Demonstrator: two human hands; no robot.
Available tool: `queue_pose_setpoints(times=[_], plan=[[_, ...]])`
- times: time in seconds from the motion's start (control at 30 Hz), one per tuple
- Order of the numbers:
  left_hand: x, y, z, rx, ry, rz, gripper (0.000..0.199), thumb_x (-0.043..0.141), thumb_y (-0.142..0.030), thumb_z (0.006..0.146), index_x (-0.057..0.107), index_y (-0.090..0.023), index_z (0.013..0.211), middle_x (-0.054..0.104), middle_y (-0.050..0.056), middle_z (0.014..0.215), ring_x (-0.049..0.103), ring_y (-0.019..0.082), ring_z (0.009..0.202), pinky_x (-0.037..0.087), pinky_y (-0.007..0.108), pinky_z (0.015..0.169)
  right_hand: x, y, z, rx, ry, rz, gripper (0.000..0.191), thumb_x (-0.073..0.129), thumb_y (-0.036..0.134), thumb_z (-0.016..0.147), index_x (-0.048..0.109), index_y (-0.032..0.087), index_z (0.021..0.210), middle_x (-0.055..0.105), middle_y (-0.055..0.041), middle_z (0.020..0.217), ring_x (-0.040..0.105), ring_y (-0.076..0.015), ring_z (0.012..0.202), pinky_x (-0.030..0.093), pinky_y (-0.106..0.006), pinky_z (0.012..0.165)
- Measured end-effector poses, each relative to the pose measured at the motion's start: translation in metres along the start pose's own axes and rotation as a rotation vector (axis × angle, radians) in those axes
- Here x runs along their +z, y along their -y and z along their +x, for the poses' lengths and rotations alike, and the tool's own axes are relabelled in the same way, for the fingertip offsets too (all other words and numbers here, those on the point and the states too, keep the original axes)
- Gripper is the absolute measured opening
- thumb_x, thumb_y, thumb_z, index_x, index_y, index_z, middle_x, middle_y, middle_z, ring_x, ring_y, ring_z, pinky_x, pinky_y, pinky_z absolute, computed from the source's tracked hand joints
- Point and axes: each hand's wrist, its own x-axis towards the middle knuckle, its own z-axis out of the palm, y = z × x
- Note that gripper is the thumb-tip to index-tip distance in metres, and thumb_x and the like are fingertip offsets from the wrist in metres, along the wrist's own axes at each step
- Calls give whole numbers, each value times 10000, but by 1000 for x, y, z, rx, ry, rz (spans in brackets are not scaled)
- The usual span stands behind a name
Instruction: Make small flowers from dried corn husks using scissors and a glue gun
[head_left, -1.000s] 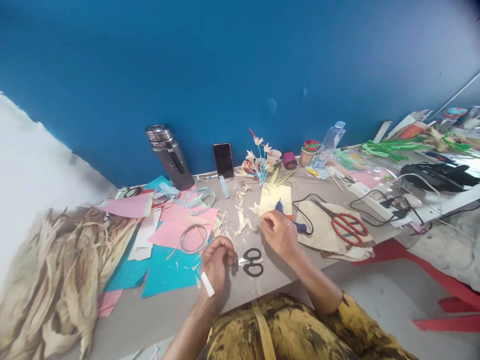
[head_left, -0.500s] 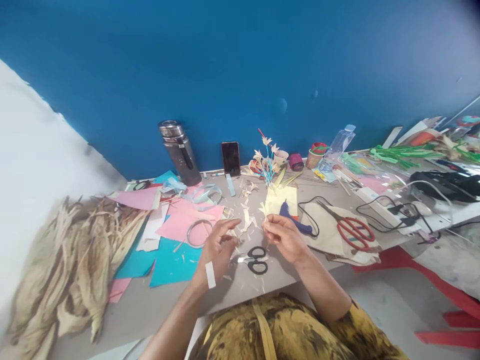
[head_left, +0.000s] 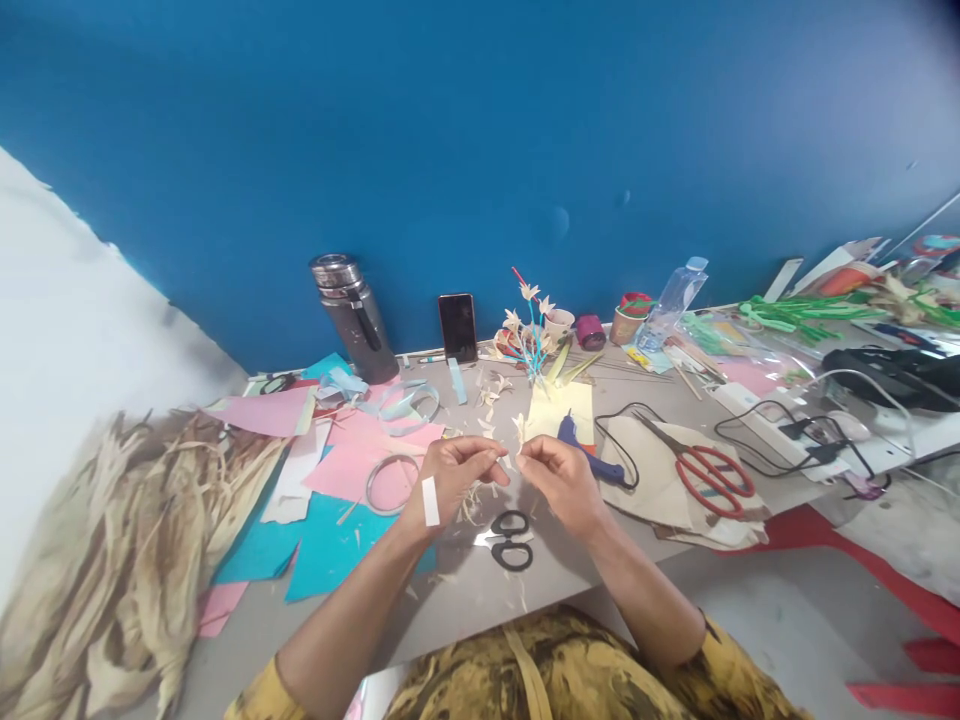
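Observation:
My right hand [head_left: 556,480] pinches a small pale husk flower [head_left: 519,430], which stands up from its fingertips. Close beside it on the left, my left hand [head_left: 457,478] has its thumb and fingers drawn together; what lies between them, if anything, is too small to make out. A white strip [head_left: 430,501] is stuck near the left wrist. Below the hands lie small scissors with black handles [head_left: 512,555]. Behind them, pale flowers on blue stems [head_left: 534,335] stand upright. A blue glue gun [head_left: 592,455] rests right of my right hand.
Dried husks [head_left: 127,570] cover the left side, beside pink paper [head_left: 360,455] and blue paper [head_left: 337,550]. A flask [head_left: 360,325] and a phone [head_left: 457,328] stand at the wall. Red-handled scissors [head_left: 716,480] and a power strip [head_left: 772,425] lie at right.
My left hand has moved right, close to my right hand, and its fingers have closed together. My right hand has shifted slightly left with the flower. The view has shifted a little.

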Motion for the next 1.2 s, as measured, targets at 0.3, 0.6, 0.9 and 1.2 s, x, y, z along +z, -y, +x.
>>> queue_pose_setpoints(times=[0.3,0.6,0.9,1.2], plan=[[0,34,6,40,-174,97,177,631,-328,806,683,-163,768,664,21,601,573,137,588,464,264,626,4,-9,14,-106,-190,-625,136,559,236,822,679,204,768,702,-12,751,598,-158,668,389,-258,656],[-3,41,7,76,-248,59,194,670,-357,788,602,-183,735,612,-12,606,532,113,561,431,234,569,1,1,38,32,-187,-1109,209,537,218,914,740,221,859,763,-42,914,670,-175,805,323,-283,656],[-3,45,10,14,-272,-15,264,606,-420,847,632,-168,773,627,6,649,526,107,529,424,233,526,-3,-6,52,46,-123,-1223,215,545,242,905,743,196,834,766,-92,875,691,-210,769,327,-301,620],[-2,41,10,-4,-295,-45,180,590,-321,811,638,-151,842,665,10,636,529,96,464,410,226,497,-11,-5,45,-22,-114,-1125,266,467,235,970,727,202,921,746,-75,926,655,-188,788,346,-282,657]])
